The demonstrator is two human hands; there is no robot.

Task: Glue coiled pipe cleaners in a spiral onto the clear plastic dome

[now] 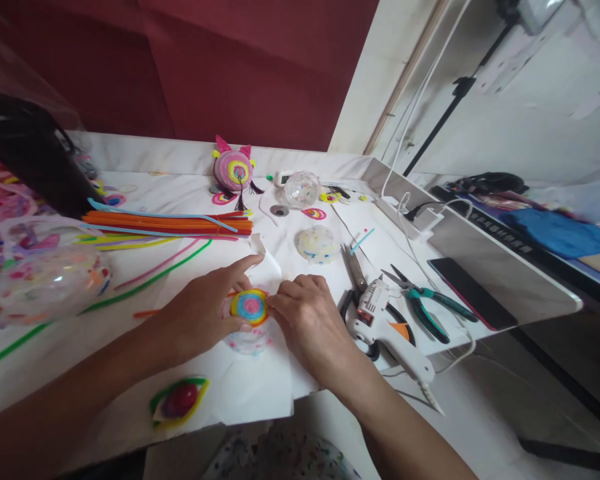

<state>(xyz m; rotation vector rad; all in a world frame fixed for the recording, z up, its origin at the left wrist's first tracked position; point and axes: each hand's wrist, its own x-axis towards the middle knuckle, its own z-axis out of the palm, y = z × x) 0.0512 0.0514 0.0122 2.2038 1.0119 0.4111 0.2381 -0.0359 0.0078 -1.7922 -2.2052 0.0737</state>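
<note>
A round coil of pipe cleaners (251, 307), pink in the middle with blue, yellow and orange rings, lies on top of a clear plastic ball (250, 341) with coloured specks. My left hand (200, 303) steadies the ball and coil from the left, thumb near the coil's lower edge and index finger reaching past it. At the coil's right edge, the bent fingers of my right hand (307, 317) pinch its orange outer ring. White paper (267, 393) lies underneath. Closer to me rests an eye-shaped piece (180, 400) edged in green and yellow with a red centre.
On the right lie scissors (355, 267), a white glue gun (380, 310), green-handled pliers (427, 303) and a phone (473, 293). Orange pipe cleaners (165, 223) are bundled at left. A pink decorated ball (233, 168) and a speckled half-ball (317, 245) stand farther back.
</note>
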